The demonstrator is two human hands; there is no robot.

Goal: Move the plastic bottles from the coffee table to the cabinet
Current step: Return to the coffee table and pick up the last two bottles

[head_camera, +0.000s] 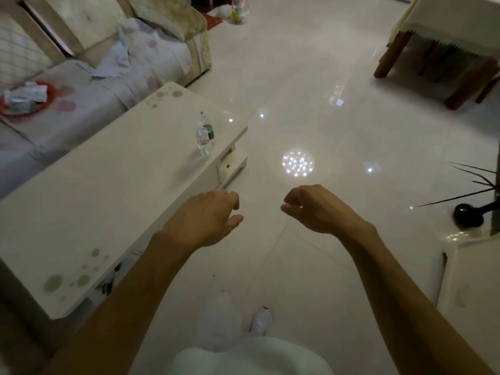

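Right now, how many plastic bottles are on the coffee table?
2. Both stand together near the far right edge of the coffee table: a clear bottle in front, a dark-labelled bottle partly hidden behind it.

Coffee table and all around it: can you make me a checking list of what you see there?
Surface: white coffee table, spotted pattern at two corners.
Job's things: plastic bottles, apparently two, upright close together near the table's far end.
Clutter: red tray of papers on the sofa.
Hands: left hand and right hand loosely curled, holding nothing, well short of the bottles.
Cables: nothing seen.
Surroundings: glossy tiled floor, cloth-covered wooden table, plant leaves at right.
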